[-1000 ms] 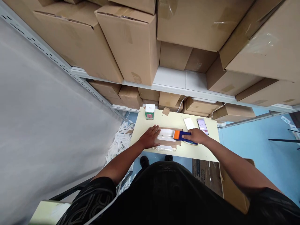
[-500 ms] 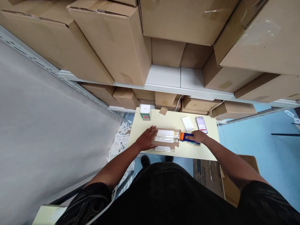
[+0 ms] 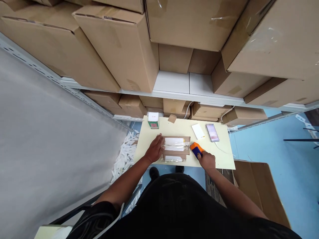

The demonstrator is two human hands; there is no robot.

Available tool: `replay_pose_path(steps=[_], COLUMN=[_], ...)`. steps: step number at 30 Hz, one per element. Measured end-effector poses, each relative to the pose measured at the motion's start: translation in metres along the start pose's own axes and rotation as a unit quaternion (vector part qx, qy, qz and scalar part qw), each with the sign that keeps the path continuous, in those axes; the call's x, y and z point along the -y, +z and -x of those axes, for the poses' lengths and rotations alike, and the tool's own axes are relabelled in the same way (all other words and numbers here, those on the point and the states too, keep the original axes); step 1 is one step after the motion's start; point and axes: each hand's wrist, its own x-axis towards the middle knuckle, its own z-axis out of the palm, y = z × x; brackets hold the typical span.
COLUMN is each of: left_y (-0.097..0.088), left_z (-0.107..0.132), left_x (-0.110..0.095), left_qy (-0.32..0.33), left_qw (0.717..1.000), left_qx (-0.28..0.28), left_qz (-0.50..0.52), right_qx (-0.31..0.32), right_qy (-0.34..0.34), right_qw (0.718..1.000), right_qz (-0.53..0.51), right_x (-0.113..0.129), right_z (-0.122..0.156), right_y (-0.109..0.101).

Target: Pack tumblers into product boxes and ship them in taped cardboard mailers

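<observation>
Head: right hand grips orange-blue tool

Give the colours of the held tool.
The tool is orange and dark blue, best seen in the head view.

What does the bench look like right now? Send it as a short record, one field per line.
Left hand: left hand spread on the left end of the taped cardboard piece
Right hand: right hand gripping an orange-and-blue tool
Tool position: orange end at the cardboard piece's right edge; contact unclear
Far side of table: green-and-white box, cardboard scrap
Beyond right hand: white card, pixelated flat object
Shelf: cardboard boxes
</observation>
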Motion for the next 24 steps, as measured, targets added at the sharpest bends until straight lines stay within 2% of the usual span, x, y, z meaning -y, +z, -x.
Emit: replay_pose_path(steps=[3, 4, 6, 8, 11, 13, 15, 17, 20, 24], left_y=[0.007, 0.007, 0.005, 0.0, -0.007, -0.01, -0.012, -0.01, -0.001, 0.027], left_z=[0.002, 0.001, 0.0, 0.0, 0.005, 0.012, 0.024, 0.038, 0.061, 0.078], left_x=[-0.008, -0.01, -0.012, -0.013, -0.019, -0.027, -0.036, -0.045, -0.05, -0.037], left_qy=[-0.141, -0.185, -0.234, -0.236, -0.234, -0.236, -0.235, -0.233, -0.206, -0.169], left_qw=[0.987, 0.979, 0.965, 0.955, 0.949, 0.949, 0.95, 0.949, 0.95, 0.951], left_qx=[-0.069, -0.066, -0.024, 0.021, 0.033, 0.026, 0.006, -0.022, -0.058, -0.058], left_qz=[0.04, 0.059, 0.117, 0.177, 0.208, 0.208, 0.208, 0.212, 0.227, 0.251], right_qx=[-0.024, -0.02, -0.02, -0.045, -0.067, -0.022, 0.023, 0.015, -0.032, -0.028], right_qy=[-0.007, -0.007, -0.001, 0.01, -0.018, -0.064, -0.097, -0.107, -0.113, -0.123], right_qw=[0.999, 0.999, 1.0, 0.999, 0.991, 0.971, 0.938, 0.914, 0.894, 0.882], right_qz=[0.028, 0.026, 0.018, -0.002, -0.11, -0.231, -0.332, -0.39, -0.433, -0.454], right_x=[0.007, 0.009, 0.011, 0.014, 0.026, 0.038, 0.049, 0.056, 0.055, 0.054], right_z=[0.002, 0.001, 0.0, 0.001, 0.004, 0.009, 0.017, 0.026, 0.038, 0.038], right_y=[0.013, 0.016, 0.017, 0.014, 0.0, -0.012, -0.023, -0.031, -0.033, -0.014])
